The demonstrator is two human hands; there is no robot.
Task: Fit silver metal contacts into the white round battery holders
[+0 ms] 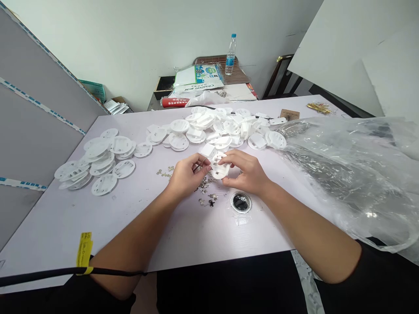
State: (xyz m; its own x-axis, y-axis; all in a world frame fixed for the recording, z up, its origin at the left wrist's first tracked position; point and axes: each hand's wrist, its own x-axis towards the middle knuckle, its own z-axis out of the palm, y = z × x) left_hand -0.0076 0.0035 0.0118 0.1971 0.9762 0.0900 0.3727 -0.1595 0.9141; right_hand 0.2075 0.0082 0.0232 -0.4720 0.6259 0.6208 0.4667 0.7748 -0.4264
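The person's left hand point(187, 175) and right hand point(245, 172) work together just above a pale lilac worktop point(98, 226), over a round white plastic disc point(218, 168) with a square white tab point(207, 151) at its edge. The right fingers point(234, 159) are curled closed over the disc, gripping it from the far side. The left fingers point(199, 162) are closed in a tight pinch at the disc's rim, apparently on a thin metal clip point(203, 165), though it is too small to make out clearly. The work in hand looks like fitting this metal piece onto the disc, and the moment seems to call for a fine, steady pinch. Loose small silver metal clips point(204, 188) lie scattered just below the hands, beside a round black-and-silver desk grommet point(240, 202). Heaps of similar white discs point(98, 159) point(212, 126) spread to the left and far side, and a crumpled clear plastic bag point(343, 174) lies to the right.
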